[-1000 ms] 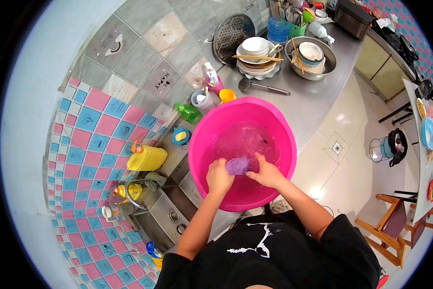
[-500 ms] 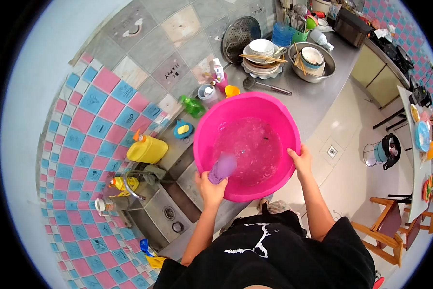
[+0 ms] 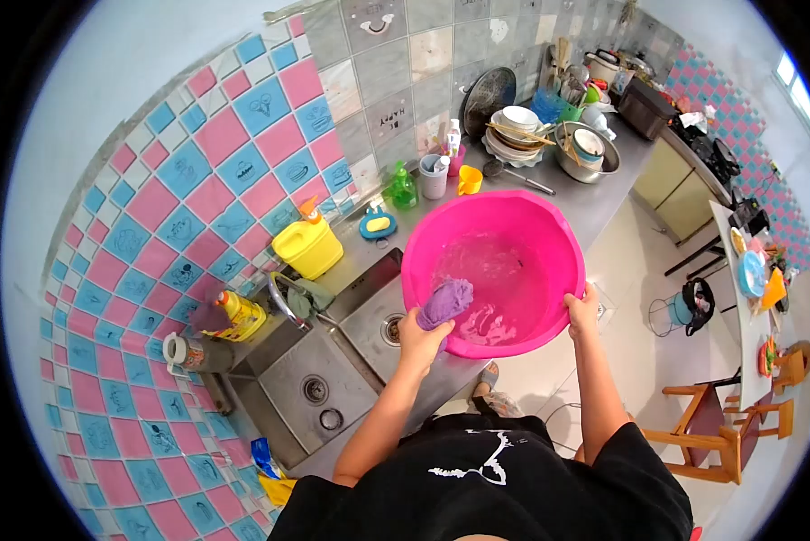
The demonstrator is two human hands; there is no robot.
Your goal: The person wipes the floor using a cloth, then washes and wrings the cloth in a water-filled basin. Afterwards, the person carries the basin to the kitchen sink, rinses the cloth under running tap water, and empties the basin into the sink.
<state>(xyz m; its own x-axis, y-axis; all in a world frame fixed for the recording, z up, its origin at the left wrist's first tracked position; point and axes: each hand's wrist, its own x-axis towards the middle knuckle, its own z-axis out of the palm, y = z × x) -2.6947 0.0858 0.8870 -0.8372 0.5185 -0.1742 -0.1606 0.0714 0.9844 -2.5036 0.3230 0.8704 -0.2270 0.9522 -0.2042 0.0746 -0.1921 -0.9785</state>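
A large pink basin (image 3: 562,230) with some water in it sits at the counter's front edge, right of the steel sink. My left hand (image 3: 420,341) grips a purple cloth (image 3: 447,302) at the basin's near left rim. The cloth is bunched and hangs over the inside of the basin. On the right side, my right hand (image 3: 582,309) holds the basin's rim, fingers closed on it. The basin looks slightly tilted.
The double sink (image 3: 279,383) with its faucet (image 3: 288,302) lies left. Behind the basin stand a green bottle (image 3: 402,187), a yellow cup (image 3: 469,180), stacked dishes (image 3: 513,135) and a steel bowl (image 3: 610,162). A yellow jug (image 3: 308,247) is by the wall; chairs (image 3: 702,424) stand right.
My right hand has left the cloth and taken the basin's rim. My left hand has carried the cloth to the near left rim. The view has turned toward the sink.
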